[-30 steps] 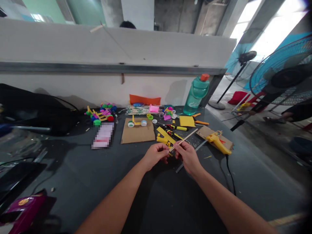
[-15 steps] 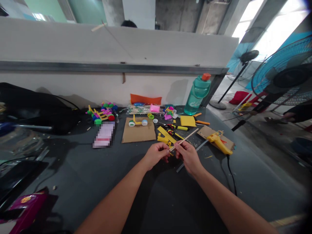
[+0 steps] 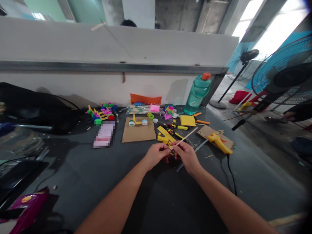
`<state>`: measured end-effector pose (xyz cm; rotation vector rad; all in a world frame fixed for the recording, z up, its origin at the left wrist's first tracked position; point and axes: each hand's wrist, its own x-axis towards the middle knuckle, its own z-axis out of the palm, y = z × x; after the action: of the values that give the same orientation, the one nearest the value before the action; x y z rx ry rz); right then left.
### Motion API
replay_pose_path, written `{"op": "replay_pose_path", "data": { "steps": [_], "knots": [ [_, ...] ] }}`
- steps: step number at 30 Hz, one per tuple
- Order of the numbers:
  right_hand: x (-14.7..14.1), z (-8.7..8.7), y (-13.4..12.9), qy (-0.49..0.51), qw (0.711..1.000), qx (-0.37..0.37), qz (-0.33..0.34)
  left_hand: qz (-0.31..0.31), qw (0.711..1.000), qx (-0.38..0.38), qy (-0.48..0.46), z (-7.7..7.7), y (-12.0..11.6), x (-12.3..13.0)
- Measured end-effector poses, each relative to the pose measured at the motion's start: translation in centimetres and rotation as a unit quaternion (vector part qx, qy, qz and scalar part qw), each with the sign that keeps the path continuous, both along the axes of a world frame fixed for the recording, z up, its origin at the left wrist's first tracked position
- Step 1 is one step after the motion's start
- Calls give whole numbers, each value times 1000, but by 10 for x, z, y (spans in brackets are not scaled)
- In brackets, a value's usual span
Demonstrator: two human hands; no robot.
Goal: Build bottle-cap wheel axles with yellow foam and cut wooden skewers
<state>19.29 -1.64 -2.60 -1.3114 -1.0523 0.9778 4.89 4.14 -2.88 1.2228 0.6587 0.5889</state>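
Observation:
Between my two hands is a thin wooden stick (image 3: 187, 136), slanting up and to the right above the dark table. My left hand (image 3: 158, 155) pinches its near end between thumb and fingers. My right hand (image 3: 186, 156) is closed on the stick close by, the fingertips of both hands almost touching. Just beyond them lie yellow strips (image 3: 166, 135), partly hidden by my fingers. Farther left, a small yellow piece with bottle-cap wheels (image 3: 138, 122) stands on a cardboard square (image 3: 138, 134).
A yellow glue gun (image 3: 219, 143) with a black cord rests on cardboard at the right. Behind it are a green water bottle (image 3: 196, 96), orange-handled pliers (image 3: 202, 122) and a yellow pad (image 3: 188, 120). Toward the left lie a blurred phone-like rectangle (image 3: 104, 135) and colourful pompoms (image 3: 108, 109).
My right hand has slid slightly toward my left along the stick, its fingers drawn closer together. The stick has shifted a little; the things on the table stay put.

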Motion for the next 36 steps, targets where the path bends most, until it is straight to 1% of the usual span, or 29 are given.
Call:
{"op": "replay_pose_path", "data": {
  "steps": [5,8,13,15,16,17,19,20,21,23,25,28,30,31,33,36],
  "knots": [
    [-1,2,0,-3,1000,0,11,-3,1000,-7,9,2,0,0],
    [-1,2,0,-8,1000,-1,10,-7,1000,4,16,1,0,0],
    [-1,3,-1,-24,1000,-7,6,-12,998,45,35,-3,-3,2],
    [-1,3,-1,-22,1000,-6,2,2,994,93,60,-3,-3,1],
    [-1,2,-1,-13,1000,-5,-5,23,987,137,84,-3,-3,0],
    [-1,2,-1,4,1000,-3,-16,52,974,191,114,-3,-1,-2],
    [-1,3,-1,54,998,3,-42,130,929,295,184,-1,4,-8],
    [0,3,-1,79,996,6,-52,171,902,330,219,0,7,-11],
    [0,3,0,97,994,8,-57,209,880,346,248,1,12,-15],
    [0,4,0,108,993,5,-54,261,853,343,295,2,20,-23],
    [-2,4,1,89,995,-1,-33,275,840,332,330,2,27,-27],
    [-6,2,1,29,1000,-2,6,234,837,334,364,-1,31,-29],
    [-8,0,0,-14,1000,1,27,209,836,349,369,-3,30,-27],
    [-8,-1,-1,-35,999,3,35,206,836,355,365,-4,30,-27],
    [-8,-3,-3,-80,996,1,45,214,838,358,351,-6,28,-27],
    [-5,-2,-5,-165,985,-13,46,246,845,358,312,-8,27,-27]
  ]
}}
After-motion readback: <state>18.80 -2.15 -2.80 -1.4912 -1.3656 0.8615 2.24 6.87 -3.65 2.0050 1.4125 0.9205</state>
